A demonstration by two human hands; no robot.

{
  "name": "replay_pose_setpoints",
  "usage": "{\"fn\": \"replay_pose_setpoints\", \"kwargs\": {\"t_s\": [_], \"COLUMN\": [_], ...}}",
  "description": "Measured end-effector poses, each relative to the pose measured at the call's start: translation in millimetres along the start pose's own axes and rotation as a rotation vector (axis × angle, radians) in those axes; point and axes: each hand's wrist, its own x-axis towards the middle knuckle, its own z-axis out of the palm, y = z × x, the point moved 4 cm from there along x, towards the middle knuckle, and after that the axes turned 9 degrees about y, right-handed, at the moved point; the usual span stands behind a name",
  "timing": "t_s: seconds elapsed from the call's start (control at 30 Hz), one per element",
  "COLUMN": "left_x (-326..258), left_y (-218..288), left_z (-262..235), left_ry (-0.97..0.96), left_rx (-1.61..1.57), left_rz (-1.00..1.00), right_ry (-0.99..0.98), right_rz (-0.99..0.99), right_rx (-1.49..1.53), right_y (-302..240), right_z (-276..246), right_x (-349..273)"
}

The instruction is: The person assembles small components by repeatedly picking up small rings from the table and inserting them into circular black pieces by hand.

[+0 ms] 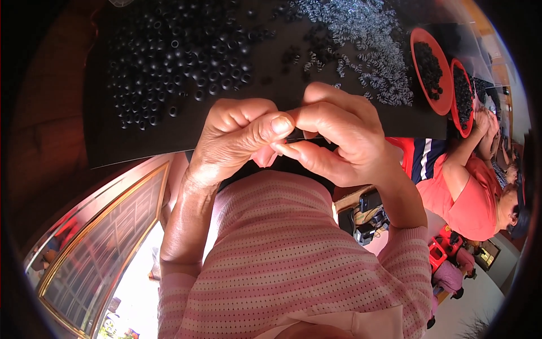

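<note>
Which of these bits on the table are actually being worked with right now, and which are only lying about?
In use:
left hand and right hand, pinching a small dark piece
black rings pile
pale rings pile

Lying about:
two red bowls beside a co-worker

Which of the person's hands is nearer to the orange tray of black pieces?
Right. The right hand sits just below-left of the orange tray; the left hand lies farther left, beyond the right hand.

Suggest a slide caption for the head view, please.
Both hands, left hand and right hand, pinch a small dark part above piled black rings.
</note>
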Motion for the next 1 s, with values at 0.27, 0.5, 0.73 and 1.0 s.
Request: {"fn": "replay_pose_setpoints", "kwargs": {"t_s": [0.27, 0.5, 0.73, 1.0], "left_x": [5, 6, -4, -2], "left_y": [4, 7, -2, -1], "left_z": [-1, 5, 10, 7], "left_ry": [-0.150, -0.161, -0.109, -0.045], "left_rx": [-0.009, 0.025, 0.318, 0.254], "left_rz": [-0.052, -0.056, 0.124, 0.025], "right_ry": [0.114, 0.178, 0.383, 0.481], "right_rz": [-0.043, -0.089, 0.100, 0.394], "right_rx": [0.002, -0.030, -0.432, -0.959], "right_y": [0, 1, 14, 89], "right_z": [9, 7, -62, -225], "right_x": [-3, -7, -36, -99]}}
